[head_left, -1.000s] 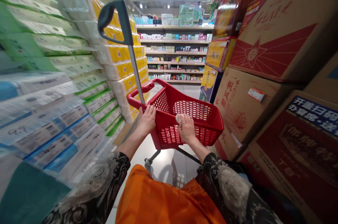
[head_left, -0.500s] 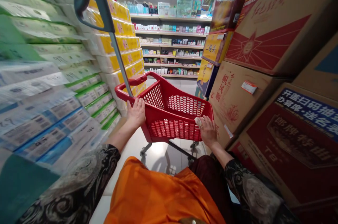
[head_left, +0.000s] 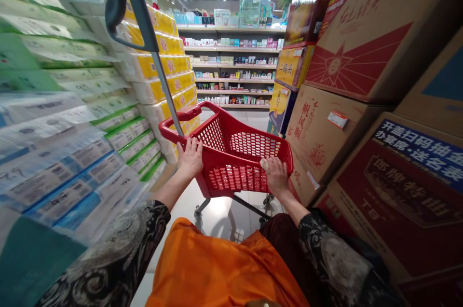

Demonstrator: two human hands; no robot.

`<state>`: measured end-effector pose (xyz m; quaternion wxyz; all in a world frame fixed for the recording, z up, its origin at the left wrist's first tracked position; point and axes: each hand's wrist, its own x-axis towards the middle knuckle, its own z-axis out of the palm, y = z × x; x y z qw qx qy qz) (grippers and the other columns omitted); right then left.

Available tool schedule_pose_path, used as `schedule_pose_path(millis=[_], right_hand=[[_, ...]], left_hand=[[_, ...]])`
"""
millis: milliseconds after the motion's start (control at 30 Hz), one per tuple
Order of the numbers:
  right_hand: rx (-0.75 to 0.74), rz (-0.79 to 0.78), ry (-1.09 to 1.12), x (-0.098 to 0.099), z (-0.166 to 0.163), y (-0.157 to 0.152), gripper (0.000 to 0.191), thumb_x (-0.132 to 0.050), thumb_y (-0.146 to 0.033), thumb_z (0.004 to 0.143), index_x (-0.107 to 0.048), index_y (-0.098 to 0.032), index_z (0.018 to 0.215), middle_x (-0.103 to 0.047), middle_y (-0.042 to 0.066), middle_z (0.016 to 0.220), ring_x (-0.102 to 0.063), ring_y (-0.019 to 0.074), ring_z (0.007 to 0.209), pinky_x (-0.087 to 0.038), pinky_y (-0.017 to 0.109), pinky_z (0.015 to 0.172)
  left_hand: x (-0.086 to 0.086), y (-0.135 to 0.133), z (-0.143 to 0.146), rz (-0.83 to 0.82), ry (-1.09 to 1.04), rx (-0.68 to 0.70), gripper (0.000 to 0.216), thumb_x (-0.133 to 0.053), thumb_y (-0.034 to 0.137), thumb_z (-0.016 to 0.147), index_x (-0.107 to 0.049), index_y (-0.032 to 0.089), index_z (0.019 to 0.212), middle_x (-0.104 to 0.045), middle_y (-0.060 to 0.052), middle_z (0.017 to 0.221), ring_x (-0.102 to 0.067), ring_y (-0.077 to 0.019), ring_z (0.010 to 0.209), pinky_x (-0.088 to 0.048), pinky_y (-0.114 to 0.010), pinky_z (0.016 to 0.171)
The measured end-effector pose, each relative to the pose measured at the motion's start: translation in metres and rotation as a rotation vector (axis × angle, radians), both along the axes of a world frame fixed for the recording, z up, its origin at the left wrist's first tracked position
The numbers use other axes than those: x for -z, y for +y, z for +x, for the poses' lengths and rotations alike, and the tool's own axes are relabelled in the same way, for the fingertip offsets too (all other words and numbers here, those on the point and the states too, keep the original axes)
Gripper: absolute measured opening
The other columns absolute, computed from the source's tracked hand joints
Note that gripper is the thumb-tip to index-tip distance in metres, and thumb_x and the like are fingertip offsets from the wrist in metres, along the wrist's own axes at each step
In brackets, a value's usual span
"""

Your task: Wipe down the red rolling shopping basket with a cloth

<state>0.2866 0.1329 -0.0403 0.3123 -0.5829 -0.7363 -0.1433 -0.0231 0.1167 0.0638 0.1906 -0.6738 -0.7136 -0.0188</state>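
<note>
A red plastic shopping cart (head_left: pixel 242 155) with perforated walls stands sideways before me, and I see no goods inside it. My left hand (head_left: pixel 191 158) is wrapped over its near rim, close to the handle end. Farther right along the same rim rests my right hand (head_left: pixel 277 175), fingers closed around a small crumpled pale cloth (head_left: pixel 265 165) pressed against the cart. Much of the cloth is hidden under the fingers. From the cart's handle end rises a metal pole (head_left: pixel 166 87) with a grey loop handle (head_left: pixel 146 24).
Packs of tissue paper (head_left: pixel 72 162) are stacked at the left, with yellow-ended packs (head_left: pixel 173 63) behind them. Cardboard boxes (head_left: pixel 325 128) pile up closely on the right. Shelves of cosmetics (head_left: pixel 235 65) stand across the back.
My right hand has slid left along the cart's rim with the cloth. My left hand has shifted slightly right and stays on the rim. The cart has hardly moved.
</note>
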Motion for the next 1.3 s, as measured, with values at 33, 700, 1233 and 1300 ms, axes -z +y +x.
schedule_pose_path(millis=[33, 700, 1233, 1300], right_hand=[[0.044, -0.001, 0.018, 0.003, 0.014, -0.004, 0.041, -0.036, -0.018, 0.087, -0.049, -0.012, 0.126, -0.049, 0.015, 0.132, -0.036, 0.0268, 0.125, -0.023, 0.048, 0.104], [0.162, -0.208, 0.024, 0.015, 0.047, -0.032, 0.06, -0.04, -0.023, 0.08, -0.03, -0.008, 0.138, -0.033, 0.015, 0.143, -0.025, 0.0258, 0.133, -0.023, 0.046, 0.107], [-0.224, -0.028, 0.171, 0.038, 0.03, 0.022, 0.026, -0.037, -0.028, 0.086, -0.059, -0.015, 0.086, -0.054, 0.017, 0.121, -0.039, 0.0274, 0.122, -0.035, 0.048, 0.101], [-0.299, -0.043, 0.11, 0.043, 0.047, 0.029, 0.024, -0.036, -0.026, 0.086, -0.059, -0.017, 0.085, -0.054, 0.014, 0.122, -0.039, 0.0258, 0.124, -0.036, 0.048, 0.1]], left_hand=[[-0.001, -0.001, 0.009, 0.001, -0.027, 0.009, 0.066, -0.045, 0.023, 0.074, -0.033, 0.009, 0.137, -0.025, -0.019, 0.147, -0.017, -0.0331, 0.137, -0.009, -0.062, 0.105], [0.06, 0.024, 0.181, 0.159, -0.29, 0.646, 0.022, -0.041, 0.031, 0.089, -0.059, 0.026, 0.101, -0.063, -0.003, 0.101, -0.053, -0.0205, 0.1, -0.025, -0.05, 0.102], [0.049, 0.049, 0.064, 0.254, -0.048, 0.589, 0.029, -0.035, 0.036, 0.091, -0.06, 0.021, 0.091, -0.062, -0.004, 0.084, -0.052, -0.0183, 0.086, -0.036, -0.035, 0.083], [0.042, 0.049, 0.044, 0.261, -0.016, 0.576, 0.029, -0.036, 0.037, 0.091, -0.06, 0.021, 0.092, -0.063, -0.004, 0.087, -0.053, -0.0187, 0.087, -0.036, -0.036, 0.082]])
